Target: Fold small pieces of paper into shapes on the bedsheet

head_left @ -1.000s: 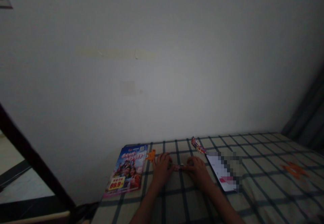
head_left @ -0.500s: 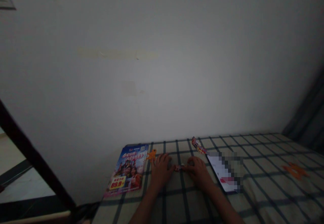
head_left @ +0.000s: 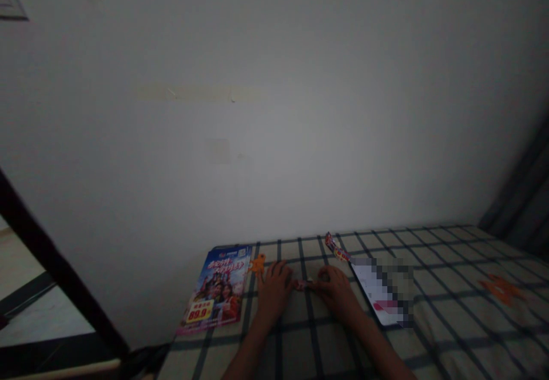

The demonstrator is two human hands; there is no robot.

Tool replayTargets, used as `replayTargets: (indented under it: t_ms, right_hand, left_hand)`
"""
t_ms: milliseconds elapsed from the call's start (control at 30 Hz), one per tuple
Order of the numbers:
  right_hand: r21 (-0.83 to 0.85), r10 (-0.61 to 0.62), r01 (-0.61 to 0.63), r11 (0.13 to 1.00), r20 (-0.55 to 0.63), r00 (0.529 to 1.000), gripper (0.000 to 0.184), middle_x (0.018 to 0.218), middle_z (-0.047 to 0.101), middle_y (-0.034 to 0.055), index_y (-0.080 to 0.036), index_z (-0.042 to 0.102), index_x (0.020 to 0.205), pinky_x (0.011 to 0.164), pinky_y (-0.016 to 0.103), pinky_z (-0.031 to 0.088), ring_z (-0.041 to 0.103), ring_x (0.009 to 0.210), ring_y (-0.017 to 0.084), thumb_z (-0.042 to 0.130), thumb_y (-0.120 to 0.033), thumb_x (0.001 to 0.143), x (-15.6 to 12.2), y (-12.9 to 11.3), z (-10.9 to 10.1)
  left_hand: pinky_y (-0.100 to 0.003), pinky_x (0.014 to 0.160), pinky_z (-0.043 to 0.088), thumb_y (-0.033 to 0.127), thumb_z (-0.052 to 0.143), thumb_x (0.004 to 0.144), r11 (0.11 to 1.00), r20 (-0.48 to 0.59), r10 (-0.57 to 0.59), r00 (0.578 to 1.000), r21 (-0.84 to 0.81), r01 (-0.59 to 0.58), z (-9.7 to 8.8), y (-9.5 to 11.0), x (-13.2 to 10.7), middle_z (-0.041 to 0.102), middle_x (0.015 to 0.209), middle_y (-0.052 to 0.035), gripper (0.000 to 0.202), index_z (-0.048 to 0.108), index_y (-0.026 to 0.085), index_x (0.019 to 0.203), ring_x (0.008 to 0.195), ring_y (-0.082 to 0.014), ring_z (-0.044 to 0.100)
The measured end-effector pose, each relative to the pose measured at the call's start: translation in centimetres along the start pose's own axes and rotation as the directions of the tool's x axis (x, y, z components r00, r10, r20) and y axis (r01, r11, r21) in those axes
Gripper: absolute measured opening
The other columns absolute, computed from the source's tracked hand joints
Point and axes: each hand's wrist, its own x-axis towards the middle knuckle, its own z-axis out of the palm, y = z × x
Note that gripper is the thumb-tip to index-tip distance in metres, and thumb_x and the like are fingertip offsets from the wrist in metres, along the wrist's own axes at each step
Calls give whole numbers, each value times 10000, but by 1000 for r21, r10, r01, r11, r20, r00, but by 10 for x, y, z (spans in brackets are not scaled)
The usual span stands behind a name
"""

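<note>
Both my hands rest on a checked bedsheet (head_left: 433, 323) close to the wall. My left hand (head_left: 273, 291) and my right hand (head_left: 334, 291) meet over a small red and white strip of paper (head_left: 302, 284), each pinching or pressing one end of it with curled fingers. A colourful flyer (head_left: 217, 288) lies flat just left of my left hand. A second printed paper strip (head_left: 335, 248) lies by the wall, beyond my right hand. The light is dim and fine detail of the fingers is hard to see.
A phone or tablet (head_left: 377, 294) with a lit screen lies right of my right hand. The white wall (head_left: 274, 111) rises directly behind. A dark bed-frame bar (head_left: 55, 277) slants at the left. A dark curtain (head_left: 523, 197) hangs at the far right.
The hands stay on the small strip with only slight finger movement. The camera has shifted a little.
</note>
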Motion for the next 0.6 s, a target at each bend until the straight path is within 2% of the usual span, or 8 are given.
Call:
replayTargets:
  t_ms: [100,267,600]
  right_hand:
    - [0,6,-6,1000,-1,1000,209,1144,589,41,-439,728,1080,989,428,407,515,1141,243,618,-341,933,1,0,0]
    - [-7,-2,2,1000,33,999,310,1151,595,31,-489,689,1142,994,428,398,518,1139,241,643,-282,916,1,-2,-3]
    - [-9,-13,13,1000,-7,1000,273,1129,601,33,-469,699,1132,961,402,414,535,1110,230,639,-312,917,1,3,3]
  left_hand:
    - [-646,1151,212,381,457,982,1000,-19,3,1000,14,-2,0,2,-1,523,1484,13,263,622,345,1184,1405,-283,384]
    - [-659,1144,223,343,438,990,999,-52,-8,999,42,11,2,4,0,545,1462,29,260,629,357,1166,1394,-275,401]
    - [-667,1131,225,287,443,982,999,-76,-13,997,34,16,2,5,1,563,1443,19,260,641,343,1142,1375,-275,421]
